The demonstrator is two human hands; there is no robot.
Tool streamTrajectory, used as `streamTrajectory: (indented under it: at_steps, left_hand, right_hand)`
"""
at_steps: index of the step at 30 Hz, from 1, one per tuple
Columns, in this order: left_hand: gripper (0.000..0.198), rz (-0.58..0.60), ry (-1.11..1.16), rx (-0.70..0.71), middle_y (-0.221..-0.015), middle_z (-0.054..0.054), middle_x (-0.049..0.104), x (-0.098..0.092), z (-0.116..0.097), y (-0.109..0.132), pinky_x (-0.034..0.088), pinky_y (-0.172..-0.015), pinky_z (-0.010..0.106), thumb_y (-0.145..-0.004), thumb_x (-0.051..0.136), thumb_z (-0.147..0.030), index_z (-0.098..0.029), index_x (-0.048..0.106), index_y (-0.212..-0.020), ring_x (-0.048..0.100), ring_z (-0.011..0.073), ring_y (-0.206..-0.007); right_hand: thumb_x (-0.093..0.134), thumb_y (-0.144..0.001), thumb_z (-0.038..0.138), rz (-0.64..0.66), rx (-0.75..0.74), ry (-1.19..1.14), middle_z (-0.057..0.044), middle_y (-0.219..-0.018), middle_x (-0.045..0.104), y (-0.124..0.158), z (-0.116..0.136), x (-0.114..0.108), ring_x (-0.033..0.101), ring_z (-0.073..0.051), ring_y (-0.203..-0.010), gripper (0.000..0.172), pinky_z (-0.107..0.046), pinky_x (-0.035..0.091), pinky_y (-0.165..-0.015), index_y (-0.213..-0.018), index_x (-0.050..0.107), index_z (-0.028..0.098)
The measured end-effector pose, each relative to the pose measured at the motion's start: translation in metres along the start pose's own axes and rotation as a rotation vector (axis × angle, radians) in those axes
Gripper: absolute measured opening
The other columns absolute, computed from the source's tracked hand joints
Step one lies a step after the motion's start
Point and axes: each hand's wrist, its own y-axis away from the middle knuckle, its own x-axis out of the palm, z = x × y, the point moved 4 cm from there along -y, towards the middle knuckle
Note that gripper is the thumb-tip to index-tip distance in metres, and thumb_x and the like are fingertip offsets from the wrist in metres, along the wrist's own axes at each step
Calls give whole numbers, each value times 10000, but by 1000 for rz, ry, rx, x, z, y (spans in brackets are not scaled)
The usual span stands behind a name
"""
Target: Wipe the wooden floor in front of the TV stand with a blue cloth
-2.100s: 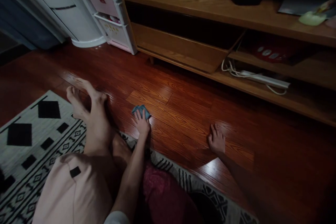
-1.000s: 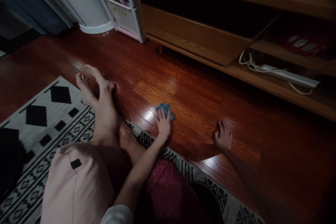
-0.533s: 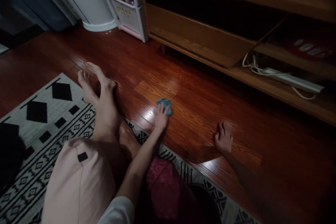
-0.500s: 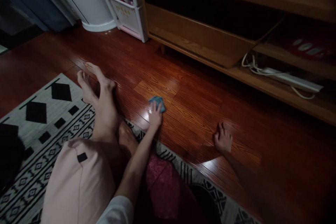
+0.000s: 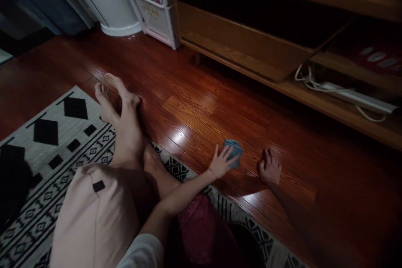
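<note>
My left hand (image 5: pixel 220 164) reaches across my knee and holds a folded blue cloth (image 5: pixel 233 160) down against the wooden floor (image 5: pixel 191 111). Its fingers are spread over the cloth, and part of the cloth sticks out beyond the fingertips. Farther right, my right hand (image 5: pixel 270 167) rests palm down on the boards, with its fingers stretched out and nothing seen in them. A short stretch of bare floor separates the two hands.
A wooden cabinet (image 5: pixel 245 48) with open shelves runs along the far side; a white power strip (image 5: pixel 361 97) with cables lies on its lower shelf. White and pink drawers (image 5: pixel 153 14) stand beside it. A black-and-white patterned rug (image 5: pixel 84 134) lies under my bare legs.
My left hand has slid the blue cloth along the floor to the right and nearer to me, close to my right hand. The right hand has stayed in place; the view has shifted slightly.
</note>
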Motion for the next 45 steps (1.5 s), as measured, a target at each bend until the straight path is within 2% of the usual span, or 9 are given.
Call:
streamTrajectory:
  at_steps: [3,5,13,17,21,28,32,41,45]
  left_hand:
    - [682,31,-37,175,-1690,53,159,12,-24,1,97,-1220,644,-917,627,-430,-367,351,-1537,112,284,-1549]
    - [670,33,-53,137,-1687,34,177,7,-4,0,105,-1229,626,-919,621,-368,-375,352,-1534,133,264,-1547]
    - [636,-166,-59,-835,-1690,60,145,-75,210,55,98,-1228,620,-958,475,-246,-328,305,-1565,80,280,-1553]
    - [648,-248,-82,-1153,-1686,113,139,-92,249,90,136,-1219,629,-956,492,-273,-273,297,-1574,86,326,-1548]
    - [671,-215,-77,-980,-1683,118,153,-76,206,61,139,-1228,608,-937,497,-196,-273,302,-1574,93,328,-1546]
    - [663,-8,-25,-45,-1694,79,127,-8,33,-4,75,-1206,678,-946,570,-351,-351,313,-1557,67,310,-1552]
    - [618,25,-43,119,-1694,21,147,3,11,-10,75,-1230,624,-941,579,-347,-381,372,-1522,75,255,-1555]
    - [625,-162,-81,-634,-1684,66,183,-73,208,32,97,-1239,594,-947,502,-289,-318,343,-1551,106,275,-1551]
    - [611,-274,-112,-1003,-1686,103,160,-93,268,53,136,-1239,563,-968,455,-308,-267,326,-1564,82,295,-1552]
  right_hand:
    - [369,-931,268,4,3,-27,-107,-1639,282,-1,2,-2,309,-325,-1457,708,-552,330,-1125,-1609,165,245]
    - [360,-937,277,16,10,-37,-115,-1633,295,-1,2,-4,318,-322,-1454,691,-549,334,-1123,-1604,186,237]
    - [374,-914,273,20,23,-39,-122,-1622,312,-1,1,-2,352,-349,-1425,710,-568,329,-1110,-1601,198,239]
    - [366,-926,288,18,27,-36,-131,-1614,328,-1,2,-2,351,-344,-1430,686,-553,338,-1105,-1594,223,224]
    - [366,-933,290,17,22,-40,-136,-1611,333,0,2,-3,358,-348,-1429,670,-559,338,-1110,-1588,241,226]
    - [378,-897,253,23,-2,-16,-129,-1624,304,0,-1,0,340,-355,-1440,736,-571,339,-1107,-1603,169,243]
    - [377,-891,256,27,1,-17,-120,-1629,298,-1,-1,0,339,-343,-1439,740,-561,344,-1102,-1603,176,245]
    - [358,-918,283,38,26,-16,-108,-1632,300,-1,3,-5,344,-327,-1432,711,-542,363,-1090,-1605,177,253]
    - [353,-931,281,38,34,-29,-103,-1638,290,0,4,-5,335,-323,-1442,707,-548,353,-1103,-1610,159,258]
